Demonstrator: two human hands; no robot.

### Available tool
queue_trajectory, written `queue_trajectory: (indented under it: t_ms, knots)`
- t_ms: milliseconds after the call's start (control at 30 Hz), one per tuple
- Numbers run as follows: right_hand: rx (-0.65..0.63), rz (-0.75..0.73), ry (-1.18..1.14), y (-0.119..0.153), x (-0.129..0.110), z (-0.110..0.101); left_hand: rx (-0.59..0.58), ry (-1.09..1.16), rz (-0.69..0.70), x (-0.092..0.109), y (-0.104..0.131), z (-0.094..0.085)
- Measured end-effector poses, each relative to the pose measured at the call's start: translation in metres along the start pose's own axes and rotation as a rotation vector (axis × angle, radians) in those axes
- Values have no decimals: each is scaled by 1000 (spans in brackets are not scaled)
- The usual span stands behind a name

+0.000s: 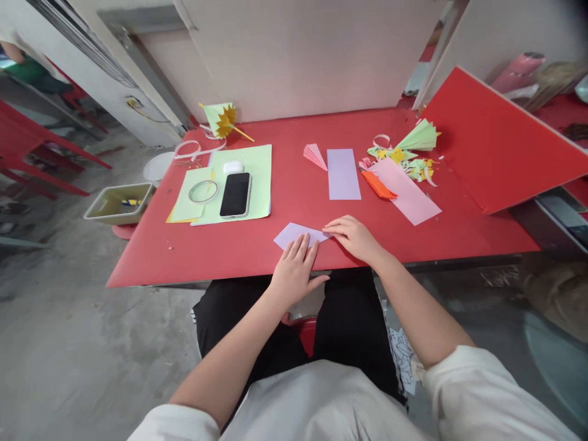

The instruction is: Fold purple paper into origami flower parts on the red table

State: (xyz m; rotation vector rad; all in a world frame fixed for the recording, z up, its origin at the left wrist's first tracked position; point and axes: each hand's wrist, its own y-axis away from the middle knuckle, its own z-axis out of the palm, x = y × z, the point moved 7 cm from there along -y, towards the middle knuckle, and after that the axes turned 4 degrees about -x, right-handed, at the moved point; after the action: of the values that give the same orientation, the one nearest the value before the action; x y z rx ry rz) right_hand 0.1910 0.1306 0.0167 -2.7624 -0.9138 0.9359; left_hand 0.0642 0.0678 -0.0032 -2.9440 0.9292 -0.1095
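Observation:
A folded purple paper [288, 234] lies near the front edge of the red table [229, 248]. My left hand [295, 269] rests flat on it with fingers spread. At its right tip, my right hand [353, 237] has its thumb and fingertips pressed together on the paper's pointed end. Beyond them lies a flat purple sheet [344, 174], with a pleated pink paper [315, 157] to its left. An orange cutter [378, 185] rests partly over a pink strip [411, 191] on the right.
Green sheets [260, 184] at the left bear a phone [236, 195], a white case [233, 167] and a tape roll [203, 192]. Green and yellow scraps [420, 166] lie at the right, by a tilted red board [500, 141]. A bin [119, 214] stands left.

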Motion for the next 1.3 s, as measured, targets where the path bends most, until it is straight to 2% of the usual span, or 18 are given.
queue_trajectory:
  t_ms: [100,233,367,533,700,833,1000,1167,1300]
  knots:
    - [98,9,59,22,-8,-3,7,8,-5,0,0,1]
    - [65,-51,161,35,-21,10,18,19,-6,-1,1,1]
    - [-11,-90,277,30,-26,20,22,13,9,-1,2,0]
    - [-75,-12,343,21,-23,22,13,24,24,0,5,1]
    - [-125,39,347,17,-24,24,-12,50,7,5,20,0]
    - [-184,70,343,16,-24,25,3,68,-32,12,34,-4]
    - [-218,33,364,17,-25,25,42,56,-120,22,42,-14]
    - [-270,2,374,16,-25,24,64,77,-125,29,26,-23]
    - [-290,-10,387,15,-26,25,43,56,-193,18,2,-9]
